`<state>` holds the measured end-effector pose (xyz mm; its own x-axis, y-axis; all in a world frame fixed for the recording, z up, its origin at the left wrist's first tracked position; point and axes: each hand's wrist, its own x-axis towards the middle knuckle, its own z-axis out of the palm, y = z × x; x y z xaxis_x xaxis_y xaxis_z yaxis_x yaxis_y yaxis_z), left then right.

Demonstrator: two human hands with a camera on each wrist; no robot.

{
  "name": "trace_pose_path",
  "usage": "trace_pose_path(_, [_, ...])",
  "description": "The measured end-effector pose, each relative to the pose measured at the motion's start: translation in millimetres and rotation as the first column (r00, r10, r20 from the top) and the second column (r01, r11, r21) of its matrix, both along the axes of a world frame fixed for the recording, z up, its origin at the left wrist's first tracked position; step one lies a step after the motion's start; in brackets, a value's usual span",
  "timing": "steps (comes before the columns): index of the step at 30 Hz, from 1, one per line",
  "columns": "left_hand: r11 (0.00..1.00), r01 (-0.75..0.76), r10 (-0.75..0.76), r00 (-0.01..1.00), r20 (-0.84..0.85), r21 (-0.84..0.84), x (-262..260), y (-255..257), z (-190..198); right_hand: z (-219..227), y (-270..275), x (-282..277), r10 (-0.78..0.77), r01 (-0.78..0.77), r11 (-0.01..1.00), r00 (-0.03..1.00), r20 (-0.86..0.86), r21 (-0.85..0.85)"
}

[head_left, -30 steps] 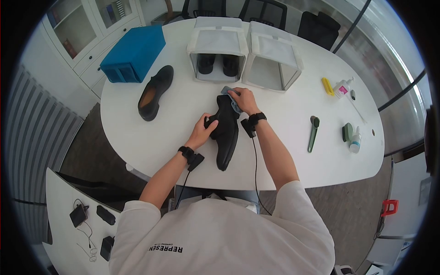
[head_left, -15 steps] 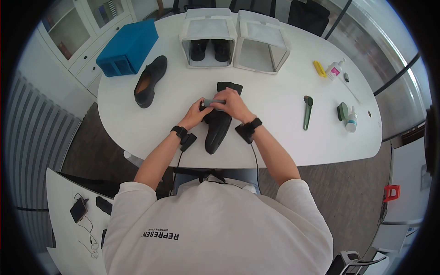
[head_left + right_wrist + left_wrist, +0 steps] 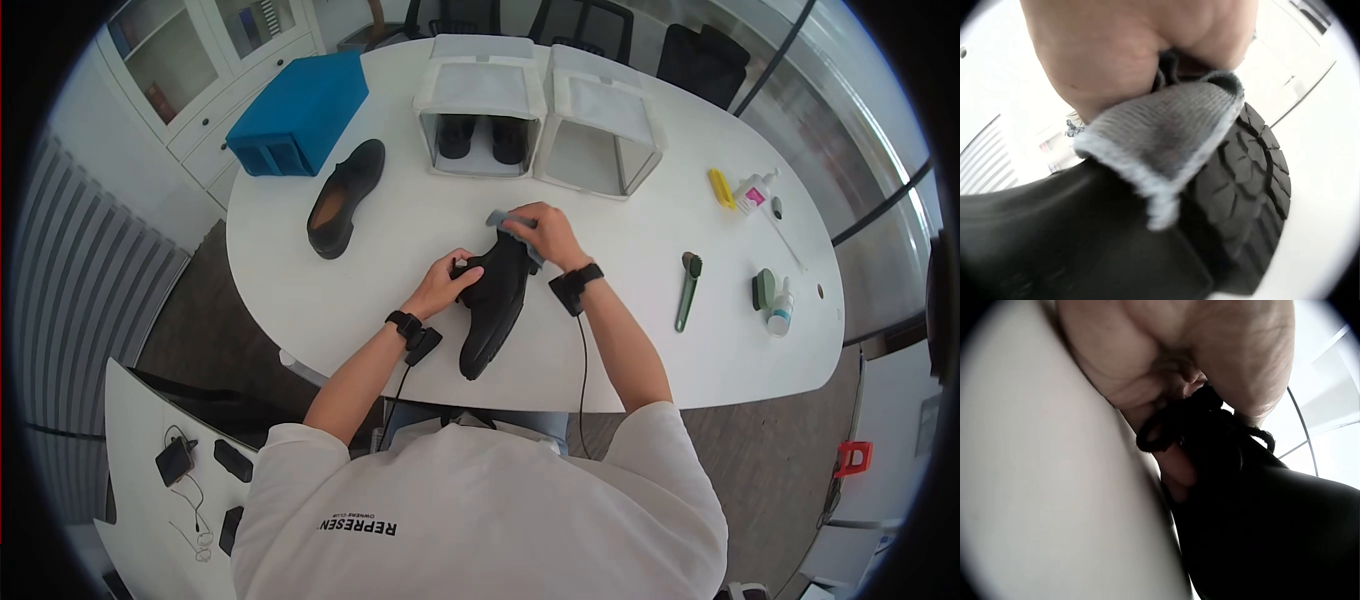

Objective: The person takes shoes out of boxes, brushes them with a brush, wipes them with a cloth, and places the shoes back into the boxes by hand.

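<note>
A black lace-up shoe point(image 3: 490, 315) lies on its side in front of the person, toe toward the body. The left hand point(image 3: 437, 287) grips it at the tongue and lace area; in the left wrist view, black lace loops point(image 3: 1149, 432) show against the curled fingers. At the heel end, the right hand point(image 3: 548, 238) holds a grey cloth point(image 3: 1166, 128) against the shoe. The right wrist view shows the cloth's pale fuzzy edge and the heel's treaded sole point(image 3: 1241, 181). Part of the cloth is hidden under the right hand.
Another black shoe point(image 3: 345, 205) stands on the white table point(image 3: 610, 340), by a blue box point(image 3: 300, 110). Behind are two white shoe boxes, one holding dark footwear point(image 3: 508, 140). On the right lie a green-handled brush point(image 3: 687, 295), a green block brush point(image 3: 764, 290), bottles point(image 3: 781, 312) and a yellow item point(image 3: 721, 188).
Half a second ago, the right hand and cloth were over the shoe's middle, next to the left hand; now they are back at the heel. The left hand keeps its grip. The head view has shifted.
</note>
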<state>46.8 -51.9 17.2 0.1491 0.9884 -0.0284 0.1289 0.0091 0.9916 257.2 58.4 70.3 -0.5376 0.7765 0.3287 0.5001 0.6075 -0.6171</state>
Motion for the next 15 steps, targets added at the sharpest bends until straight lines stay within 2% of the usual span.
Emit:
trace_pose_path(2, [1.000, -0.004, 0.003, 1.000, -0.024, -0.027, 0.1, -0.7, 3.1, -4.7, 21.5, -2.6, -0.085, 0.088, 0.978, 0.996, 0.024, -0.189])
trace_pose_path(3, [0.999, -0.010, 0.009, 1.000, -0.021, -0.034, 0.0, 0.2, 2.3, -7.8, 30.3, -3.9, -0.079, 0.083, 0.977, 0.996, 0.028, -0.195])
trace_pose_path(5, [0.999, -0.014, 0.016, 0.999, 0.041, -0.035, 1.1, 2.8, -1.0, -16.1, 46.1, -3.6, -0.099, 0.122, 0.916, 0.992, 0.078, -0.383])
trace_pose_path(6, [0.999, -0.015, 0.017, 0.999, 0.046, -0.039, 1.2, 4.0, -2.5, -20.9, 52.3, -3.1, -0.098, 0.123, 0.914, 0.992, 0.084, -0.386])
trace_pose_path(8, [0.999, 0.011, -0.007, 0.996, 0.090, -0.045, -0.1, 6.6, -7.6, -29.1, 62.0, -0.7, -0.084, 0.098, 0.843, 0.995, 0.050, -0.528])
trace_pose_path(12, [1.000, 0.024, -0.023, 0.998, 0.053, -0.021, -1.2, 9.0, -12.8, -38.2, 69.8, 6.0, -0.073, 0.067, 0.808, 0.997, 0.013, -0.586])
trace_pose_path(15, [0.997, 0.050, -0.048, 0.998, 0.033, -0.059, -1.0, 7.9, -7.8, -41.8, 70.7, 5.9, -0.100, 0.101, 0.789, 0.994, 0.036, -0.606])
